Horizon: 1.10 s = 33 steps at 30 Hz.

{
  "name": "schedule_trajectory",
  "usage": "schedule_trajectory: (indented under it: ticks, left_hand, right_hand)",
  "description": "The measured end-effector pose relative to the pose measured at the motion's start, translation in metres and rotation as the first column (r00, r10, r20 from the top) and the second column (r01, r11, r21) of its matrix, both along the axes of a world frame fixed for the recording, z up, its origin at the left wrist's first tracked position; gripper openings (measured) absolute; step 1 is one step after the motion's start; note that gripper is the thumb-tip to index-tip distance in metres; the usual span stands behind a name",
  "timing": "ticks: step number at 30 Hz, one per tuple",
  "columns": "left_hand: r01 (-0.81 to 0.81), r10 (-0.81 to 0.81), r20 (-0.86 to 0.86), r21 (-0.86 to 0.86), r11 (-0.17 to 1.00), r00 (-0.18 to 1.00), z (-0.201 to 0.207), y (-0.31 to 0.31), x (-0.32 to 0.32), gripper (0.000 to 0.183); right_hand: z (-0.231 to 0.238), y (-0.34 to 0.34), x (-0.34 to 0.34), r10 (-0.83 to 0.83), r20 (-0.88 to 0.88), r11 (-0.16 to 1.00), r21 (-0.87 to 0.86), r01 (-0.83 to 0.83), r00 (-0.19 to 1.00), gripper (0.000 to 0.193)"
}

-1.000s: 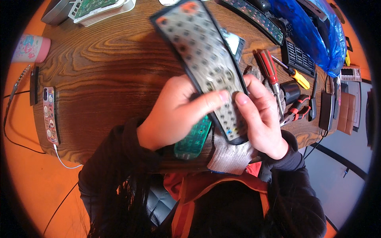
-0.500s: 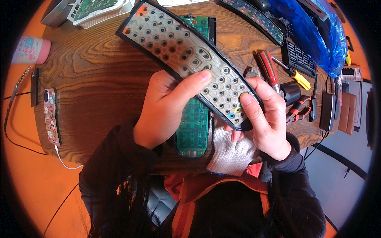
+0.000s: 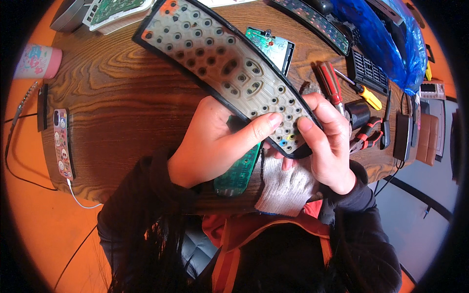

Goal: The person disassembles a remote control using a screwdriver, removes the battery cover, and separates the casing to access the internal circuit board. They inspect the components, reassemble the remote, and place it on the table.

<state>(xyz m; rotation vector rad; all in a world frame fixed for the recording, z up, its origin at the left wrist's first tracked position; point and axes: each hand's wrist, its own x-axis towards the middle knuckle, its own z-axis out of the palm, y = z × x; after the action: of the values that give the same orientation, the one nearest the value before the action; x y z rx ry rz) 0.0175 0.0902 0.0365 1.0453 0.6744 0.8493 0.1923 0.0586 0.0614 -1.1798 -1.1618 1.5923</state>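
Grey rubber keypad [image 3: 238,74], long axis slanting, orange-marked end toward upper left

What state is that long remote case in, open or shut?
Open: the pale rubber keypad shows bare within the black shell, and the green circuit board sits outside, beneath it.

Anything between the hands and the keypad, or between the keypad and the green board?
Nothing visible at the keypad: left hand and right hand both hold it directly. Keypad and left hand cover the middle of the green board, so whether anything sits between keypad and board is hidden.
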Motion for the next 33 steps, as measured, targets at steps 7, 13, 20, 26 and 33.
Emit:
schedule_trajectory:
  ticks: [7,13,20,26,33]
  left_hand:
    - [0.028,-0.031,0.057,0.052,0.998,0.998,-0.003,-0.005,0.003,0.018]
    - [0.062,-0.058,-0.031,0.161,0.985,0.998,-0.001,-0.003,-0.001,0.022]
    - [-0.026,0.024,0.030,0.080,0.996,0.999,-0.001,-0.004,0.003,0.014]
    - [-0.135,0.131,0.079,0.050,0.990,0.988,-0.001,-0.004,0.002,0.012]
    - [-0.152,0.149,0.060,0.062,0.986,0.987,-0.002,-0.002,0.004,0.011]
  right_hand:
    - [-0.008,0.002,0.001,-0.066,0.196,0.974,0.228,0.020,0.979,0.014]
    - [-0.002,-0.001,0.000,-0.072,0.154,0.980,0.195,0.041,0.985,0.018]
    - [-0.002,0.003,0.000,-0.036,0.229,0.976,0.218,-0.015,0.973,0.019]
    - [0.003,0.002,0.002,0.019,0.000,0.999,-0.037,-0.019,1.000,0.016]
    - [0.002,0.002,-0.001,-0.023,0.106,0.999,0.044,0.018,0.994,0.019]
